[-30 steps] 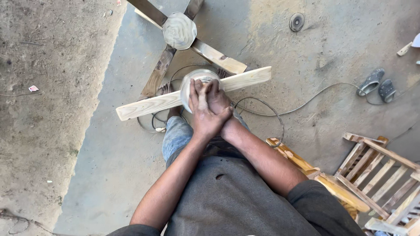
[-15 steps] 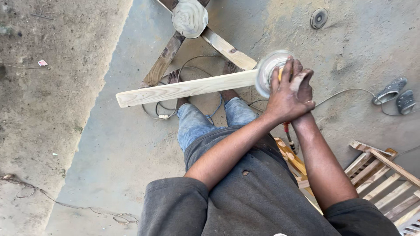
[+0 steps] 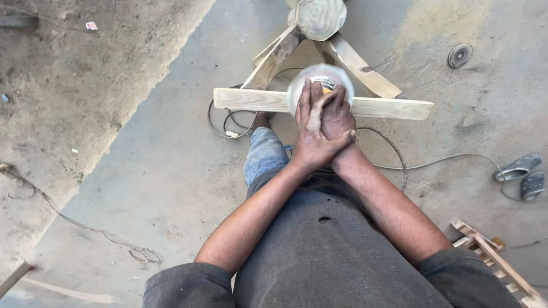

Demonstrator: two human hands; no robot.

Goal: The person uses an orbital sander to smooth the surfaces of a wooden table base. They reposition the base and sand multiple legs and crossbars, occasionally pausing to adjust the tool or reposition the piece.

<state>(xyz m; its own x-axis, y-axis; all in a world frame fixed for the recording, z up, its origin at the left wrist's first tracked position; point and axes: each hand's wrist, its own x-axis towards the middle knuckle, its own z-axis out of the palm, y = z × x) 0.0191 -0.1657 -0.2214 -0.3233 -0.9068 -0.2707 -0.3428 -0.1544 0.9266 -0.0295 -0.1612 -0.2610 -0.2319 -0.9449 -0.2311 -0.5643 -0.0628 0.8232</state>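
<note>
Below, we see both hands stacked on a round disc tool [image 3: 321,80] pressed to a pale wooden slat [image 3: 251,100] — left hand [image 3: 311,134] clasped over the right hand [image 3: 338,117], so we cannot make out the right's grip or the tool's body. The slat lies level across a wooden stand [image 3: 342,54] whose top is cut off by the frame edge; cables [image 3: 394,162] trail over the concrete floor [image 3: 171,171] — grey sandals [image 3: 522,174] lie well apart, right.
</note>
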